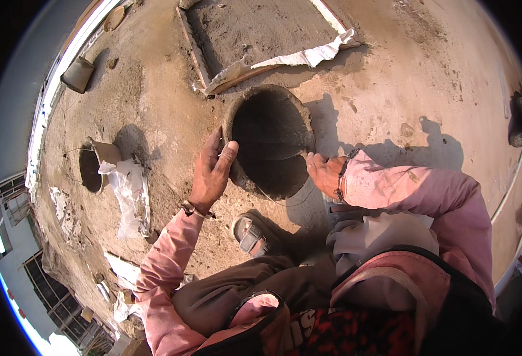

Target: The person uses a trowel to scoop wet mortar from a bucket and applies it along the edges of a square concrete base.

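Both hands are on a dark, mortar-crusted bucket (273,90), whose mouth is tipped toward me and looks hollow and dark inside. My left hand (209,173) clasps its left side, thumb at the rim and fingers along the outer wall. On the opposite side my right hand (326,173) grips the right rim with bent fingers, partly hidden by the bucket edge. A thin wire handle (267,194) hangs at the near side of the rim. The bucket's base is out of sight.
Beyond the bucket lies a wooden frame (191,44) holding grey sandy material (249,26), with white sheeting (308,54) over its near edge. Left are a tipped bucket (108,153), a white torn sack (129,199) and another bucket (78,75). My sandalled foot (252,234) stands close below.
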A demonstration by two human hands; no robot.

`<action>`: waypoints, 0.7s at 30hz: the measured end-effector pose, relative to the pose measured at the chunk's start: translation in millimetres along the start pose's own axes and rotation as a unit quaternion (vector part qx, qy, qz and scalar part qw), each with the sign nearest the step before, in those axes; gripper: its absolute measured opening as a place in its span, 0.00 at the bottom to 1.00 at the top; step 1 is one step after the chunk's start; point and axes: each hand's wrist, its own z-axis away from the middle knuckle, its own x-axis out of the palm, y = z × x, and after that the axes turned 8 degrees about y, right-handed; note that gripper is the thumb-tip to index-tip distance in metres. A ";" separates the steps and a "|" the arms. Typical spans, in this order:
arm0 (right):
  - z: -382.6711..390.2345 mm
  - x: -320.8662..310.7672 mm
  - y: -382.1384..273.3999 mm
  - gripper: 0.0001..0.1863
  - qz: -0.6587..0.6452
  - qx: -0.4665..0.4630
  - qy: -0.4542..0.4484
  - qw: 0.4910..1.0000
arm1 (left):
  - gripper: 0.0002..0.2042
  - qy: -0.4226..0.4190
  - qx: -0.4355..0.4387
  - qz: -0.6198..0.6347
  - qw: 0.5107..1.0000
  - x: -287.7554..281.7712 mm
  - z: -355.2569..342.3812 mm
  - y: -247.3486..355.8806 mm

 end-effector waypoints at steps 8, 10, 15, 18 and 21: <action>-15.0 34.7 16.0 0.20 0.097 0.129 0.115 0.980 | 0.25 0.001 0.103 -0.055 0.993 32.3 -11.1 -2.2; 3.5 4.1 -12.0 0.19 0.119 0.050 0.106 0.986 | 0.26 0.017 0.110 -0.082 0.990 18.8 -5.0 -4.9; -12.6 -9.8 33.6 0.23 -0.004 0.112 0.170 0.979 | 0.26 0.019 0.141 -0.072 0.987 34.4 -2.2 -16.9; -23.3 34.6 12.2 0.23 0.037 0.147 0.070 0.986 | 0.26 -0.011 0.100 -0.075 0.992 41.4 5.4 -5.4; -4.8 35.4 13.4 0.19 0.060 -0.085 -0.027 0.994 | 0.26 0.003 0.139 -0.029 0.990 47.6 7.1 -20.1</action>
